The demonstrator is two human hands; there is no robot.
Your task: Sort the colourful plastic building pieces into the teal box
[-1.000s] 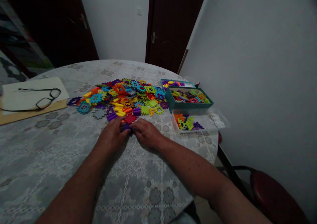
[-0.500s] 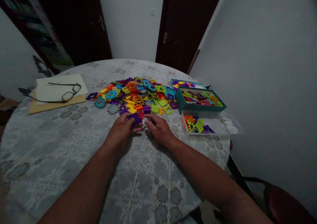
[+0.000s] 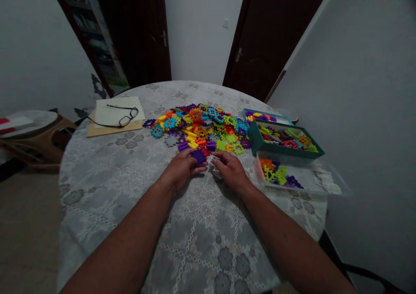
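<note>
My left hand [image 3: 182, 167] is closed on a purple toothed building tile [image 3: 198, 156], thumb over its face and fingers beneath. My right hand [image 3: 230, 168] pinches a small white building piece [image 3: 212, 159] close to the tile's right side; whether the two pieces touch I cannot tell. Just beyond my fingers spreads a heap of colourful toothed tiles [image 3: 198, 121]. At its near edge lie yellow rods [image 3: 191, 139], a purple connector piece [image 3: 211, 146] and a red piece [image 3: 205, 152], partly hidden.
Right of the heap stands a teal box [image 3: 282, 149] of mixed pieces, with a shallower teal tray [image 3: 286, 120] behind. A clear plastic container [image 3: 307, 183] holds several pieces nearer me. Eyeglasses [image 3: 125, 121] rest on papers [image 3: 104, 112] at left. A patterned cloth [image 3: 195, 242] covers the round table.
The view has swung left, so everything sits further right. A white piece now shows plainly in my right hand, which is nearer the purple tile.
</note>
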